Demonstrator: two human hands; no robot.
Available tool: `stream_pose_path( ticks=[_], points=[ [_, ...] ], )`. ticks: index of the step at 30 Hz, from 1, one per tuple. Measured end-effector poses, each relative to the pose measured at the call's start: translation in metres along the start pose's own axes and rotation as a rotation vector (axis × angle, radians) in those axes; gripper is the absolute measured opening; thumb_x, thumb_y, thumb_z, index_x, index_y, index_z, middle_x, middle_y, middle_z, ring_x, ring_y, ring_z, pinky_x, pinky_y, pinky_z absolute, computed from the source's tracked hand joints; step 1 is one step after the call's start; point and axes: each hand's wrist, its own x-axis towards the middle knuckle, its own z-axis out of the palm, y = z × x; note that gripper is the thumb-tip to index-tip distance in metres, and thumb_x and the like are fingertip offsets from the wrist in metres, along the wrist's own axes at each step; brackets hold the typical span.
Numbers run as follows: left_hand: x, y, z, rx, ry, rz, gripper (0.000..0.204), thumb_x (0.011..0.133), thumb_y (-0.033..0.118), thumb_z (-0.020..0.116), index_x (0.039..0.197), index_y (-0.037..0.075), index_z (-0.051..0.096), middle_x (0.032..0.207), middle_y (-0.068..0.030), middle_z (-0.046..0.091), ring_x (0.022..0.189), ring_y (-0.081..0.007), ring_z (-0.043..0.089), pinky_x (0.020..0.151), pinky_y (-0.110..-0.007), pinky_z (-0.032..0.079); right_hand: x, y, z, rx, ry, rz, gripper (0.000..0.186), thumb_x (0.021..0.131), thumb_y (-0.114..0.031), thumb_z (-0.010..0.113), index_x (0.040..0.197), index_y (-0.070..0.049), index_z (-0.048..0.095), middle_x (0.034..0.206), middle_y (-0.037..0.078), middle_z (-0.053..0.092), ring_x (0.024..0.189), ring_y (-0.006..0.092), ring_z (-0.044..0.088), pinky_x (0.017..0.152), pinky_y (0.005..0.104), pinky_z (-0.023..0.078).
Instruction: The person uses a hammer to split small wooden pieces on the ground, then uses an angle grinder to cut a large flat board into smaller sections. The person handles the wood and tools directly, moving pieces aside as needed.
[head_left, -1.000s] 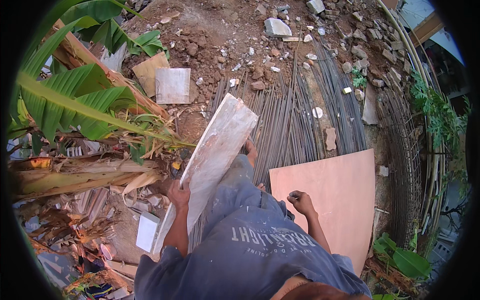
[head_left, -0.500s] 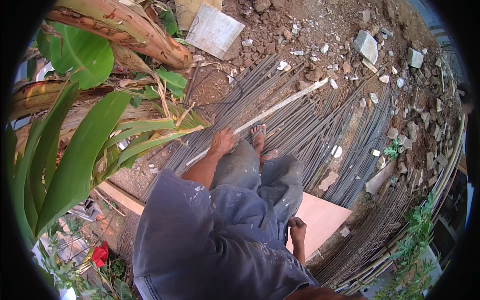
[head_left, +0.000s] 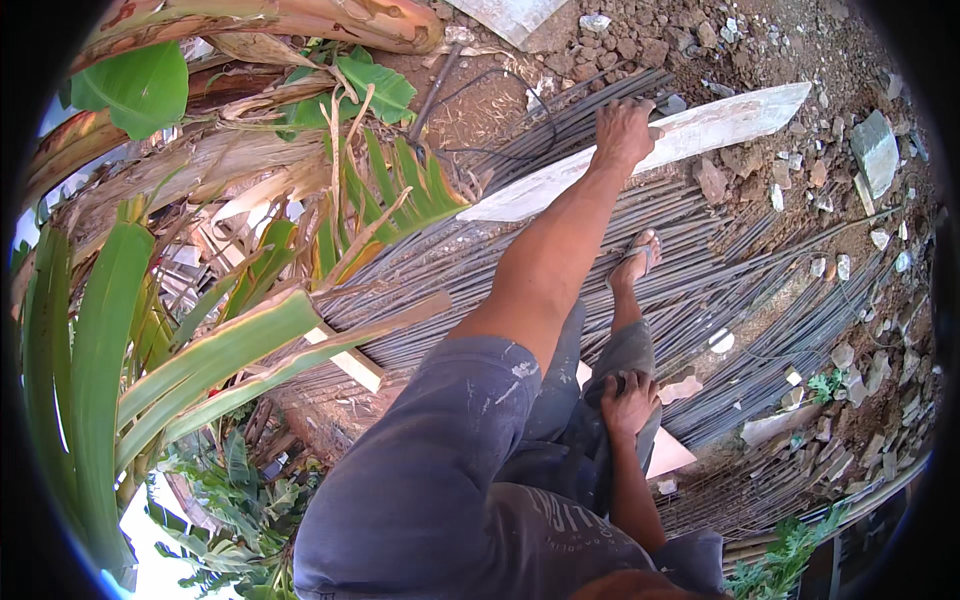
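Left hand (head_left: pixel 625 132) gripping the long edge of a whitish board (head_left: pixel 725 128), fingers bent over the edge, thumb on the side toward the right hand. Right hand (head_left: pixel 628 402) by the trouser leg (head_left: pixel 625 350), fingers half-curled, nothing seen in it; can't tell if the palm is closed. Board runs to both sides of the left hand: one tapered end out to its right over the rubble, other end back to its left near a banana leaf (head_left: pixel 385 195). Well apart from the right hand. Can't tell if its lower edge touches the rods.

Surface: bundled metal rods (head_left: pixel 470 275) under and between the hands, on brown soil. Sandalled foot (head_left: pixel 637 258) on the rods, between the hands. Just beyond the right hand's fingers, a pinkish flat piece (head_left: pixel 682 389); just below that hand, the corner of a pink sheet (head_left: pixel 668 456). White disc (head_left: pixel 720 341) to the right hand's upper right.

Around: outdoors. Grey block (head_left: pixel 875 155) and broken stones far right of the left hand; banana trunk (head_left: pixel 290 20) and wooden batten (head_left: pixel 350 365) off to its left.
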Motion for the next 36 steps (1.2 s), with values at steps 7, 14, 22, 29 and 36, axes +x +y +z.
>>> stream_pose_path(
  ticks=[7, 14, 22, 29, 36],
  points=[
    [-0.047, -0.237, -0.096, 0.449, -0.177, -0.395, 0.055, 0.091, 0.048, 0.063, 0.132, 0.011, 0.061, 0.147, -0.0202, 0.046, 0.142, -0.0386, 0.033, 0.117, -0.052, 0.023, 0.023, 0.011, 0.002, 0.148, -0.074, 0.072, 0.035, 0.084, -0.042, 0.063, 0.089, -0.008, 0.072, 0.101, 0.009, 0.068, 0.101, 0.0367, 0.057, 0.096, 0.0521, 0.04],
    [-0.256, -0.465, -0.203, 0.908, -0.458, -0.684, 0.026, 0.086, 0.029, 0.062, 0.102, 0.011, 0.073, 0.098, -0.0154, 0.07, 0.092, -0.0366, 0.069, 0.082, -0.051, 0.055, 0.028, -0.032, 0.012, 0.152, -0.073, 0.048, 0.035, 0.087, -0.043, 0.06, 0.088, -0.009, 0.07, 0.093, 0.009, 0.067, 0.092, 0.0356, 0.056, 0.084, 0.0484, 0.044],
    [-0.244, -0.59, -0.062, 0.087, -0.107, -0.634, 0.032, 0.085, 0.018, 0.06, 0.112, 0.002, 0.068, 0.099, -0.0267, 0.069, 0.093, -0.041, 0.067, 0.086, -0.047, 0.052, -0.006, -0.117, 0.078, -0.064, -0.071, -0.081, 0.029, 0.085, -0.036, 0.063, 0.089, -0.008, 0.068, 0.091, 0.007, 0.066, 0.092, 0.0342, 0.059, 0.086, 0.0473, 0.04],
    [-0.059, -0.621, 0.055, -0.382, 0.782, -1.404, 0.077, 0.066, 0.045, 0.088, 0.114, -0.01, 0.062, 0.105, -0.0177, 0.071, 0.096, -0.0333, 0.069, 0.087, -0.041, 0.055, -0.024, -0.158, 0.115, -0.235, -0.299, -0.073, 0.023, 0.085, -0.032, 0.064, 0.091, -0.009, 0.068, 0.097, 0.007, 0.068, 0.097, 0.0317, 0.061, 0.091, 0.0473, 0.039],
    [-0.088, -0.719, 0.082, -1.005, 0.758, -1.355, 0.065, 0.061, 0.034, 0.092, 0.106, -0.006, 0.066, 0.107, -0.0173, 0.07, 0.09, -0.0299, 0.068, 0.08, -0.043, 0.056, -0.016, -0.188, 0.125, -0.255, -0.365, -0.003, 0.02, 0.086, -0.035, 0.062, 0.087, -0.016, 0.067, 0.096, 0.004, 0.068, 0.096, 0.0321, 0.06, 0.091, 0.0555, 0.037]
  ],
)
